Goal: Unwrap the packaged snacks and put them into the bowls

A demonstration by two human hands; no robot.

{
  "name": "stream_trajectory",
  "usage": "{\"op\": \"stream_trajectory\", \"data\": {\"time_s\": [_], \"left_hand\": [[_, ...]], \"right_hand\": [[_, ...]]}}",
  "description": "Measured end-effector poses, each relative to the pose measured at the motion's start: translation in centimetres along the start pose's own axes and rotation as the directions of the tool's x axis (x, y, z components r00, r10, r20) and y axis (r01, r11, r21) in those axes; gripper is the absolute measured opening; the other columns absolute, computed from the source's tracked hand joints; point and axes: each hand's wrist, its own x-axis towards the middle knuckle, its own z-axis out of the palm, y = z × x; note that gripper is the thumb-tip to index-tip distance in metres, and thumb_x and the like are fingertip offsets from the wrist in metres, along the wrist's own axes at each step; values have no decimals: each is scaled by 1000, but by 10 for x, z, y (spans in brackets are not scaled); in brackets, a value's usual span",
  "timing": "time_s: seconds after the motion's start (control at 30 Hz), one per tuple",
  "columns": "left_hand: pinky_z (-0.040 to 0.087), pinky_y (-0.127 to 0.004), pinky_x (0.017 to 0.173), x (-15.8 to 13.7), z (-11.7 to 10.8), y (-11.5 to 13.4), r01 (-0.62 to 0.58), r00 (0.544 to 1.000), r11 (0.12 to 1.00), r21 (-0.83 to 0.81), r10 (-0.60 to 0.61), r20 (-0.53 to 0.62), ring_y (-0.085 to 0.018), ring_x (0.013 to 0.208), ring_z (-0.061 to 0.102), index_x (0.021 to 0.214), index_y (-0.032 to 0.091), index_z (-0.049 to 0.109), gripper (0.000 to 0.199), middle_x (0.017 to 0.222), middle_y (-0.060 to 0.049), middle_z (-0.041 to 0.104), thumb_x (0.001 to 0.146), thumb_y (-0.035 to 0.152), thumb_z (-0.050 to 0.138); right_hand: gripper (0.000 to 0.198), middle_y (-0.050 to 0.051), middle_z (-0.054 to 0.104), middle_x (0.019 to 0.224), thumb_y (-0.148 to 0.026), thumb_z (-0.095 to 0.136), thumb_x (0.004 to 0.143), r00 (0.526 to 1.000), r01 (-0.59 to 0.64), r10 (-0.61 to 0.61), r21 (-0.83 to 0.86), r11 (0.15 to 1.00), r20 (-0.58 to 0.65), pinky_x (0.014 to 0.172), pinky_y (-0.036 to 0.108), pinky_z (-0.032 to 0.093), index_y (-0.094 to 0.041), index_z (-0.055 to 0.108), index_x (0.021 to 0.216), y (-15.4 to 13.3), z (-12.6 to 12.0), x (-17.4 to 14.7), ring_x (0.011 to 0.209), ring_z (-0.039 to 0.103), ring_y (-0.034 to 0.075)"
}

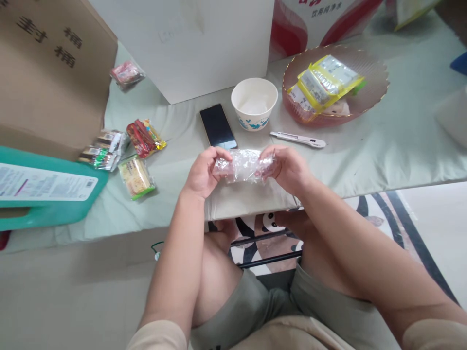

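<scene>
Between my two hands a clear, crinkled plastic wrapper (243,166) is held over the table's front edge; whether something lies inside it I cannot tell. My left hand (205,171) is closed on its left end, thumb and fingers pinching the film. At the other end my right hand (289,166) grips it in the same way. Just beyond lies a dark phone (218,126), partly behind the wrapper's left side. A white paper bowl (254,104) with a blue leaf print stands upright behind the wrapper. To its right rests a white utility knife (298,139).
A pink, gold-rimmed bowl (377,97) holds yellow snack packets (324,82). Small packaged snacks (136,177) lie at left beside a teal jug (54,214). A cardboard box (51,92), a white box (204,48) and a red-and-white carton (324,22) stand along the back.
</scene>
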Motion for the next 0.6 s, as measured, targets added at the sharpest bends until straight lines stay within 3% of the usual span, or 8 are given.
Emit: {"op": "stream_trajectory", "data": {"time_s": [0.07,0.13,0.2,0.33,0.47,0.53,0.6], "left_hand": [[50,-21,47,1,2,-4,-26,998,997,79,30,-51,-9,55,56,72,17,66,23,71,1,61,64,32,82],[46,-19,47,3,4,-7,-39,992,991,128,53,-112,-7,53,54,76,19,65,23,73,3,61,58,18,80],[42,-19,45,5,4,-9,-60,982,988,146,84,-167,-7,53,53,79,20,64,26,75,3,61,56,13,75],[37,-18,43,8,0,-8,-107,966,985,133,134,-220,-8,54,53,82,21,65,30,70,4,60,54,11,69],[33,-19,40,6,0,-7,-116,981,983,139,135,-140,-7,50,50,81,21,66,28,74,3,63,55,12,67],[33,-19,40,3,1,-7,-79,995,983,165,89,-51,-7,50,51,84,20,68,30,82,1,67,56,12,70],[35,-20,42,2,3,-7,-42,999,983,176,38,25,-7,52,53,97,21,70,42,87,0,70,56,12,75]], "right_hand": [[48,1,60,63,-64,66,80,1000,-8,7,-112,994,-10,50,25,46,-20,60,62,2,1,-1,56,56,12],[43,-1,55,61,-57,74,78,998,-55,51,-240,969,-22,49,24,42,-19,59,64,3,3,-3,54,51,10],[32,-4,57,69,-40,82,69,993,-119,113,-286,951,-38,47,23,41,-21,61,82,3,5,-4,54,50,9],[61,-2,61,99,-26,84,62,985,-158,138,-207,966,-107,54,25,51,-29,55,115,-1,1,-2,72,61,13],[42,-1,64,103,-35,81,72,982,-26,6,-102,994,-190,74,26,55,-26,58,106,-6,-7,1,91,66,14],[40,0,67,100,-39,80,74,992,-78,69,-87,993,-107,70,26,54,-25,60,105,-6,-8,-1,86,67,14],[38,0,67,86,-40,81,75,974,-206,220,-170,964,63,57,24,47,-21,62,102,-4,-5,-3,69,62,12]]}}
